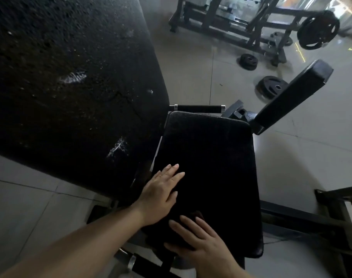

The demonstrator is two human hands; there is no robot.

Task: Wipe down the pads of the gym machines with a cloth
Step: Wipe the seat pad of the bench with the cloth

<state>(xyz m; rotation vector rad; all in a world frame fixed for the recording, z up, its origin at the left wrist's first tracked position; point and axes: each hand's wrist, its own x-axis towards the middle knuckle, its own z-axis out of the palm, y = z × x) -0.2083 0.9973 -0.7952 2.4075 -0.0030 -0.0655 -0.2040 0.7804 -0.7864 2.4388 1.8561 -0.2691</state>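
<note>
A black seat pad (211, 157) fills the middle of the view. My left hand (161, 191) lies flat on its left side, fingers straight and pointing away from me. At the pad's near end my right hand (201, 243) presses flat with straight fingers on a dark cloth (198, 214); only a dull reddish-brown edge of it shows past my fingertips. The rest of the cloth blends into the pad. To the left stands a large, worn black back pad (70, 87) with white scuffs.
A narrow black side pad (293, 97) angles up at the right, behind a black handle bar (199, 108). Another handle (143, 265) lies near my left forearm. Weight plates (270, 87) lie on the tiled floor. A plate-loaded machine (317, 30) stands behind, and a frame rail (331, 213) at the right.
</note>
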